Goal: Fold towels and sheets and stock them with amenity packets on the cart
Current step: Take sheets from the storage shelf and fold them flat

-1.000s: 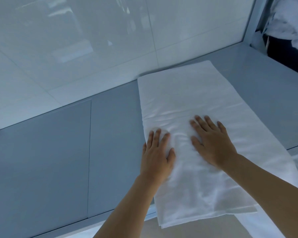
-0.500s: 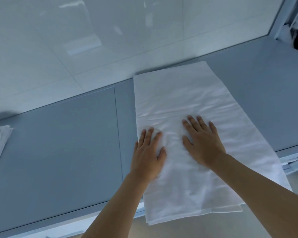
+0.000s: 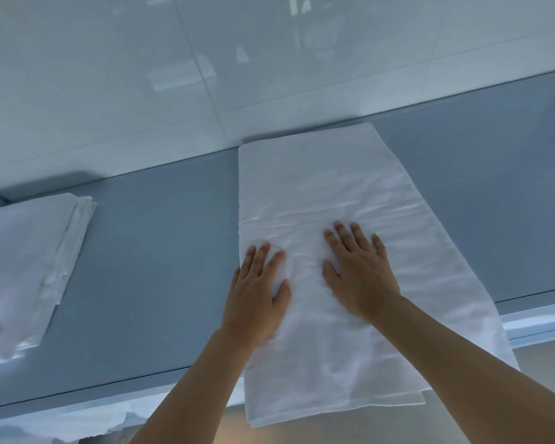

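A long white sheet (image 3: 327, 187), folded into a strip, lies across the grey tabletop (image 3: 154, 251) from the wall to past the near edge, where its end hangs over. My left hand (image 3: 257, 293) presses flat on the strip's left side, fingers spread, its outer fingers over the strip's edge. My right hand (image 3: 359, 270) lies flat beside it on the middle of the sheet. Neither hand grips the cloth. A second white folded sheet (image 3: 23, 267) rests at the table's left end.
A glossy white tiled wall (image 3: 269, 75) runs along the table's far edge. More crumpled white cloth (image 3: 77, 424) shows below the near edge at the lower left. Beige floor (image 3: 526, 357) lies beneath the overhanging end.
The view has swung left, which brings the folded sheet at the left into sight. Both hands stay flat on the strip in about the same spot.
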The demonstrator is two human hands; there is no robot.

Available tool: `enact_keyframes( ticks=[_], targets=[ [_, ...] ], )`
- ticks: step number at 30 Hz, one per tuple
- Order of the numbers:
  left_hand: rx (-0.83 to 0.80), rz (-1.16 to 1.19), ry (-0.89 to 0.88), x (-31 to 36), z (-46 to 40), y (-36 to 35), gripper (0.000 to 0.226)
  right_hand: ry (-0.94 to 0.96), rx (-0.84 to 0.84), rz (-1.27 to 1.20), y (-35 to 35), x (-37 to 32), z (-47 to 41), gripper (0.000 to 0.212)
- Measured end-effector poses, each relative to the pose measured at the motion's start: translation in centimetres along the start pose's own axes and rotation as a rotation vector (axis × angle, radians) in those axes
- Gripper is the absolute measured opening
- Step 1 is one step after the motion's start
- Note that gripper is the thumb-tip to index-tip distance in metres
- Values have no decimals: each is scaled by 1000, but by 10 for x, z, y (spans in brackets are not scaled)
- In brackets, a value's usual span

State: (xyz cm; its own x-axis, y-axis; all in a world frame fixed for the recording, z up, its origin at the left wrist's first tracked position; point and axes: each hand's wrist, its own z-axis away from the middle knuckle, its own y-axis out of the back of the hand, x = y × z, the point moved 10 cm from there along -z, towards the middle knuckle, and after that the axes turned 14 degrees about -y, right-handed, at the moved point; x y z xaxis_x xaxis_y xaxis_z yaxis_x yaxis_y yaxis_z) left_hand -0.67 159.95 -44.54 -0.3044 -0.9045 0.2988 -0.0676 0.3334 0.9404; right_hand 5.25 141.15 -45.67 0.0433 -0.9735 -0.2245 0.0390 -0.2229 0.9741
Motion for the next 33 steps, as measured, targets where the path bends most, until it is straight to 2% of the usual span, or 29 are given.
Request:
enact_keyframes(
  ticks=[5, 10, 12, 15, 17, 19, 24, 33],
  targets=[
    [-11, -15, 15, -44, 33, 20, 59, 9, -8, -8, -15, -55, 16, 71],
    [-79, -97, 42, -55, 46, 34, 55, -4, -34, -17, -18, -73, 33, 69],
    [-59, -120, 52, -56, 34, 46, 54, 10, -25, -26, -11, -70, 31, 69],
    [-37, -151, -58, -53, -14, 53, 53, 68, 12, -36, 4, -57, -2, 67],
    [-105, -168, -101, -56, -45, 40, 56, 90, -13, -11, 6, -41, -30, 67],
    [-184, -183, -70, -68, -64, 21, 61, 107, -64, 28, 2, -27, -55, 67],
    [-105, -186, -12, -83, -65, 7, 70, 103, -72, 24, -5, -9, -78, 70],
    [-130, -177, 21, -75, -46, 5, 71, 133, -71, 34, -6, -8, -60, 72]
  ],
)
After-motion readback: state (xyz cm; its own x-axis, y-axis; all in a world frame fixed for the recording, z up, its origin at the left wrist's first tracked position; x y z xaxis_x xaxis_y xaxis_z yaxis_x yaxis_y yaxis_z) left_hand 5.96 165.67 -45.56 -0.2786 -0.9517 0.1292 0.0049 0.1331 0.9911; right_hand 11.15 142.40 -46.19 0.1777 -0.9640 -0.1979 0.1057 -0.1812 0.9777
